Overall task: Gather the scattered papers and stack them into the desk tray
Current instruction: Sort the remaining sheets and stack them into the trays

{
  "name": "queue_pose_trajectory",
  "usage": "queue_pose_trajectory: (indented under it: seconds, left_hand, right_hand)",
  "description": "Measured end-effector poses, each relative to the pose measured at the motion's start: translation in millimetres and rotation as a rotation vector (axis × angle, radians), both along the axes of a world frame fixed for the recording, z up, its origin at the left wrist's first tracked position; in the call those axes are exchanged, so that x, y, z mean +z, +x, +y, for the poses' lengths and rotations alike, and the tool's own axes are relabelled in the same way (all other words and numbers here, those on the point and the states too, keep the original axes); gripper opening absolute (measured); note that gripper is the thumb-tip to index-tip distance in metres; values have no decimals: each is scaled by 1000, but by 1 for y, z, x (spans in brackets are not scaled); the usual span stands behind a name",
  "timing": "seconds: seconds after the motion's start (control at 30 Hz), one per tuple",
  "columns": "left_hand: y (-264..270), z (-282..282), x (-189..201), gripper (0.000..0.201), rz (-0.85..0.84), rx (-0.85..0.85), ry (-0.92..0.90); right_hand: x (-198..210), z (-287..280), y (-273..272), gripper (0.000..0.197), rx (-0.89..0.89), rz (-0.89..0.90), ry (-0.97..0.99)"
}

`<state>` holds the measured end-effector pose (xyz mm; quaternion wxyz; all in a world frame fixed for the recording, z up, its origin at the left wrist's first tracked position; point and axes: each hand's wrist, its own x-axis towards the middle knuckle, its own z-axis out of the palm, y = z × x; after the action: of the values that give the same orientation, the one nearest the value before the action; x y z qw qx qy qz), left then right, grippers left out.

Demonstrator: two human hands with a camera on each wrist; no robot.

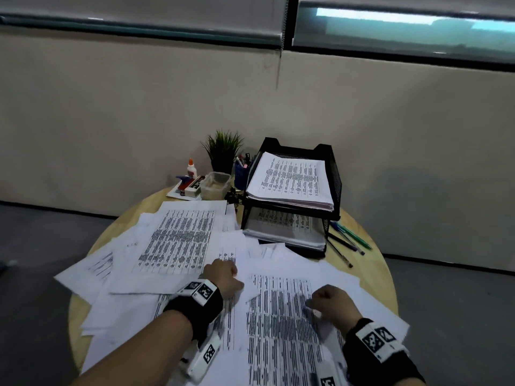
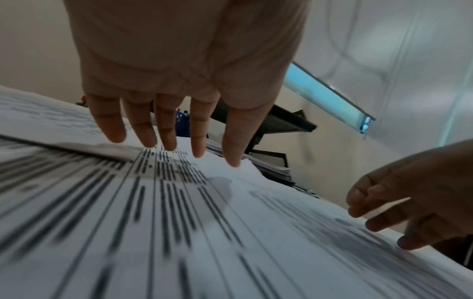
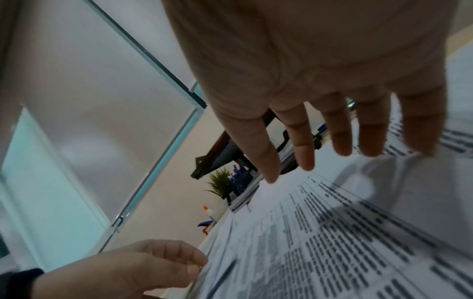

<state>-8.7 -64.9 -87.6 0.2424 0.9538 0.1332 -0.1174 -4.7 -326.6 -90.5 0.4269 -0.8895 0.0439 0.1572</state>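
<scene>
Printed white papers [image 1: 178, 240] lie scattered and overlapping across the round wooden table [image 1: 373, 263]. A black mesh two-tier desk tray [image 1: 333, 174] stands at the back right, with a paper stack [image 1: 292, 179] in its top tier and another in the lower tier. My left hand [image 1: 223, 274] is over the middle of the pile, fingers [image 2: 166, 129] straight and pointing down, tips at the sheets. My right hand [image 1: 326, 299] hovers over a printed sheet [image 1: 278, 324] nearer to me, fingers [image 3: 337, 131] extended and spread, holding nothing.
Left of the tray stand a small green plant [image 1: 223, 149], a blue pen cup [image 1: 241, 171], a glue bottle [image 1: 191, 168], a clear plastic box [image 1: 216, 185] and a stapler [image 1: 185, 182]. Several pens [image 1: 348, 240] lie right of the tray. Papers overhang the table's left edge.
</scene>
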Motion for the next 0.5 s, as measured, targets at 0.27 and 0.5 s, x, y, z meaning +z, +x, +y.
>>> queue_pose_trajectory:
  seconds: [0.27,0.5]
  left_hand:
    - [-101,-24,-5,78,104,-94,177]
    - [-141,-47,-9,120,186,-41,149]
  right_hand:
    - [-12,-14,-72,55,-19,159,-134]
    - [-15,-19,-87,72,-93,128,-140]
